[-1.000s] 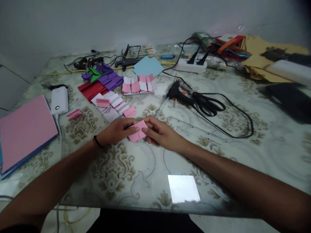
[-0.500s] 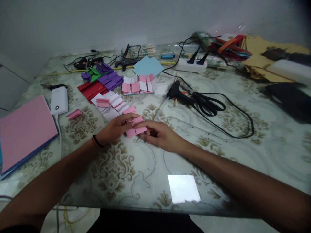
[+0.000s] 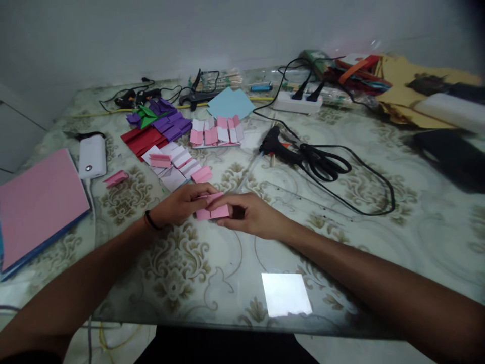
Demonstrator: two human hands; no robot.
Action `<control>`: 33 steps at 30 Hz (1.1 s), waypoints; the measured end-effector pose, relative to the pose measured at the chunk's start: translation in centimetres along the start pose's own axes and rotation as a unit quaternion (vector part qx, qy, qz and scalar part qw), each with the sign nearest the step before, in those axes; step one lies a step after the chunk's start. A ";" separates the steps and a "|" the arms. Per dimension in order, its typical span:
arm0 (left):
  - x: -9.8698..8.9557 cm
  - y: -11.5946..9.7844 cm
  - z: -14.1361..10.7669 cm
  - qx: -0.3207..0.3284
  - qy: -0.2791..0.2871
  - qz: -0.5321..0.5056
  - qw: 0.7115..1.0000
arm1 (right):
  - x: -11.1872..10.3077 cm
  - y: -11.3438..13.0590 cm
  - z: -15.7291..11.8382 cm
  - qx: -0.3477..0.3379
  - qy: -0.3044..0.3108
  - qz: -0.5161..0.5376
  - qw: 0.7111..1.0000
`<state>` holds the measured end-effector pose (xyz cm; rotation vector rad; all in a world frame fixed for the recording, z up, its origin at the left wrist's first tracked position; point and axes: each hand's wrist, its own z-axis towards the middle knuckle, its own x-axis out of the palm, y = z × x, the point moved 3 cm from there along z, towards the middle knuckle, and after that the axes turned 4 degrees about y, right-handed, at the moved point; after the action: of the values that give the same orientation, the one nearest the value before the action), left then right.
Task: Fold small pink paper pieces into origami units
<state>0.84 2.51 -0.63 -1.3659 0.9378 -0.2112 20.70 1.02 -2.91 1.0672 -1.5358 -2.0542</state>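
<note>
A small folded pink paper (image 3: 217, 210) lies between my two hands near the middle of the table. My left hand (image 3: 181, 203) grips its left side, with a dark band around the wrist. On the right side, the fingers of my right hand (image 3: 252, 215) pinch the same paper. Just beyond my left hand are white and pink folded papers (image 3: 178, 164). Another folded pink piece (image 3: 116, 178) rests apart from them at the left.
A black glue gun (image 3: 278, 146) and black-handled scissors (image 3: 328, 164) lie right of centre, with a looping cable. A white power strip (image 3: 299, 103) stands behind them. At the left are a white power bank (image 3: 93, 156) and pink sheets (image 3: 41, 207).
Both hands have shifted slightly toward me with the pink paper, away from the white and pink folded papers. The paper is tilted a little differently.
</note>
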 end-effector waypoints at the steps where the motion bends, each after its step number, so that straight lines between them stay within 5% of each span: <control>1: 0.0 -0.1 0.0 0.000 0.004 -0.002 1.000 | 0.0 0.0 0.0 -0.002 0.002 -0.005 1.000; 21: 0.3 -0.2 0.0 0.002 0.007 0.032 0.999 | 0.1 0.3 0.3 -0.015 -0.018 0.047 0.999; 33: 0.3 0.2 0.1 -0.020 -0.006 0.034 0.999 | 0.1 0.1 0.0 -0.048 0.006 -0.040 0.998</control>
<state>0.97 2.46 -0.97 -1.3678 0.9813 -0.1319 20.57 0.94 -2.90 1.1185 -1.3951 -2.1479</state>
